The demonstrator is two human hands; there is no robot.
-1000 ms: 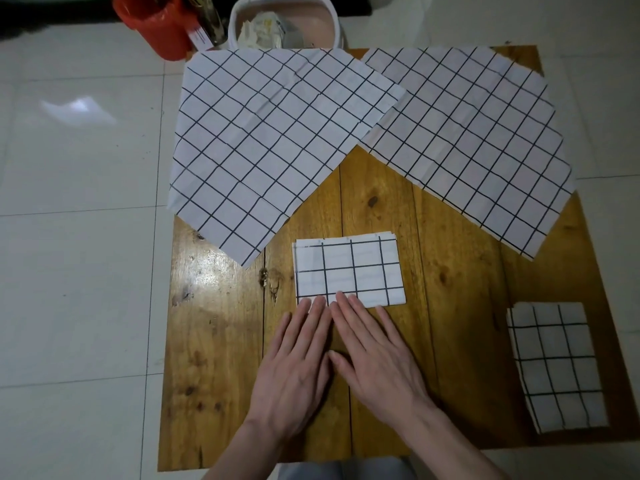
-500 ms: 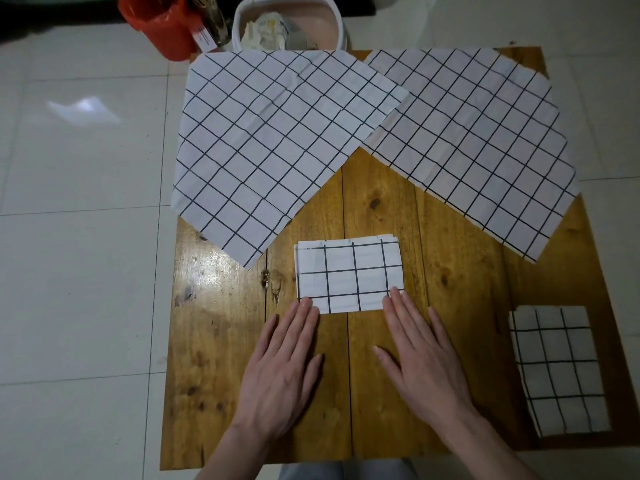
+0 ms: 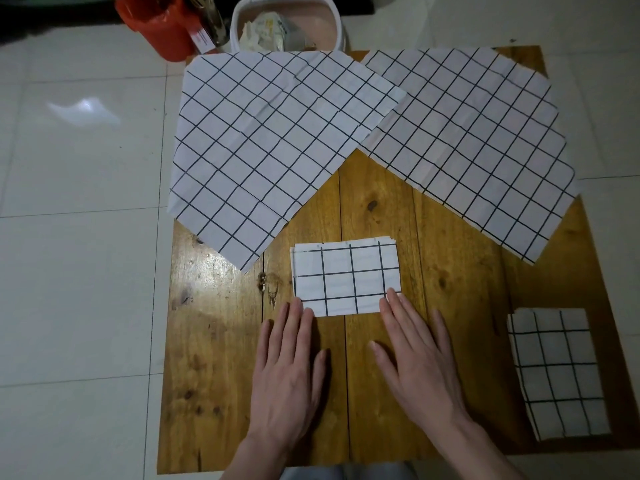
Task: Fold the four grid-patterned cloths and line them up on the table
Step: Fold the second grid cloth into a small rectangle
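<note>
A small folded grid cloth (image 3: 346, 277) lies in the middle of the wooden table (image 3: 214, 341). My left hand (image 3: 287, 372) lies flat on the wood, its fingertips at the cloth's near left corner. My right hand (image 3: 420, 358) also lies flat, fingertips touching the near right corner. A second folded grid cloth (image 3: 557, 372) sits at the table's near right edge. Two unfolded grid cloths are spread at the back: one at far left (image 3: 273, 140) overhanging the edge, one at far right (image 3: 474, 143).
On the tiled floor behind the table stand a red bucket (image 3: 156, 26) and a white basin (image 3: 287, 22) with crumpled items inside. Bare wood shows at the table's near left.
My hands, side by side at the cloth's near edge a second ago, have slid apart to its two near corners. The cloths have not moved.
</note>
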